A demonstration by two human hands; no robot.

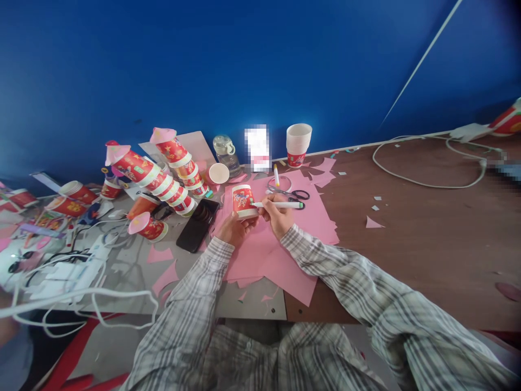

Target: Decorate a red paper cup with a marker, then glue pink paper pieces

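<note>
My left hand (pixel 232 227) is closed around a red patterned paper cup (pixel 243 200), held upside down over the pink paper sheets (pixel 280 255). My right hand (pixel 277 216) grips a white marker with a green end (pixel 280 205), its tip touching the cup's side. Scissors with black handles (pixel 293 193) and another small marker (pixel 276 175) lie just beyond the hands on the pink paper.
A black phone (pixel 198 224) lies left of the cup. Rows of stacked red cups with pink cone tops (pixel 163 174) fill the left. A stack of white cups (pixel 298 142) and a clear bottle (pixel 226 152) stand by the blue wall. White cables (pixel 431 182) cross the brown table.
</note>
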